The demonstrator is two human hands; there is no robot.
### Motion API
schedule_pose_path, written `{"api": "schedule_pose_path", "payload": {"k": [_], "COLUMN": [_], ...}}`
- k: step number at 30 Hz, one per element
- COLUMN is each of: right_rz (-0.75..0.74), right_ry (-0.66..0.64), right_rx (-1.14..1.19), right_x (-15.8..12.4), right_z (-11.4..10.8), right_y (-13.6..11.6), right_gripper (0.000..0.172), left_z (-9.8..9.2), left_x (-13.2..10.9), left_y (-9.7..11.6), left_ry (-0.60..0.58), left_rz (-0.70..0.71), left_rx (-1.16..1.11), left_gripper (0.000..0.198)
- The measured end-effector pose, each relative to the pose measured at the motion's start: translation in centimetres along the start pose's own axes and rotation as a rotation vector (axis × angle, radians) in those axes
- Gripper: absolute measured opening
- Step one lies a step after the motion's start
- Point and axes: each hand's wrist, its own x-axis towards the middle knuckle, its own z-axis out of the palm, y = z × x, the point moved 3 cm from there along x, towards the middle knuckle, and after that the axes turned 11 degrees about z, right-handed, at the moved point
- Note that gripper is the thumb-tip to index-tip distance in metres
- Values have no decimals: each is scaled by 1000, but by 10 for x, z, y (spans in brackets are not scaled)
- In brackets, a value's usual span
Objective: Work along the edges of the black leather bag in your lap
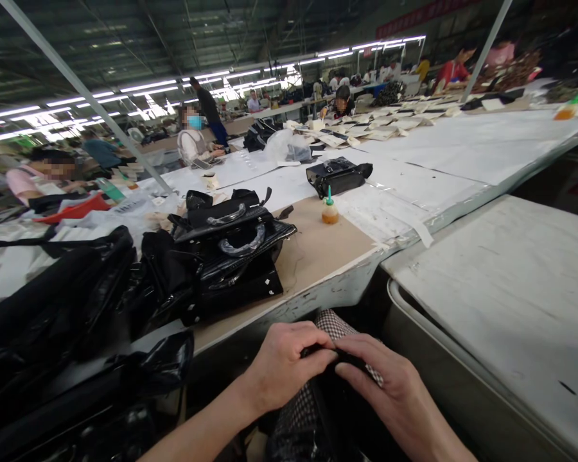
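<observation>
Both my hands are low in the head view, over my lap on checked fabric. My left hand is closed, its fingers curled over the top edge of a black piece. My right hand lies on the same black piece from the right, fingers pressed together on it. The two hands touch at the fingertips. Most of the black piece is hidden under them. On the table ahead stands a stack of glossy black handbags.
A small glue bottle with a green tip stands on the brown table top. Another black handbag lies farther back. Black bags in plastic pile up at left. A grey bench is at right. Other workers sit at far tables.
</observation>
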Motion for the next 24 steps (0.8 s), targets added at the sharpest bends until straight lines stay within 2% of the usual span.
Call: {"api": "schedule_pose_path", "payload": {"k": [3, 6, 8, 11, 19, 21, 24], "right_rz": [-8, 5, 16, 18, 26, 36, 39], "right_ry": [3, 20, 25, 33, 26, 46, 50], "right_rx": [-32, -28, -26, -16, -20, -26, -28], "right_x": [5, 9, 11, 13, 12, 11, 12], "right_z": [0, 0, 0, 0, -1, -1, -1], "right_y": [-3, -2, 0, 4, 6, 5, 1], "right_gripper": [16, 14, 13, 13, 18, 19, 23], "left_z": [-4, -11, -13, -11, 2, 6, 12], "left_x": [1, 0, -1, -2, 2, 1, 2], "left_y": [3, 5, 5, 4, -5, -5, -3], "left_ry": [-17, 3, 26, 45, 89, 139, 213], "left_rz": [-35, -141, -185, -153, 72, 68, -8], "left_rx": [-39, -74, -51, -5, 42, 37, -17], "left_gripper": [7, 25, 24, 10, 11, 11, 10]}}
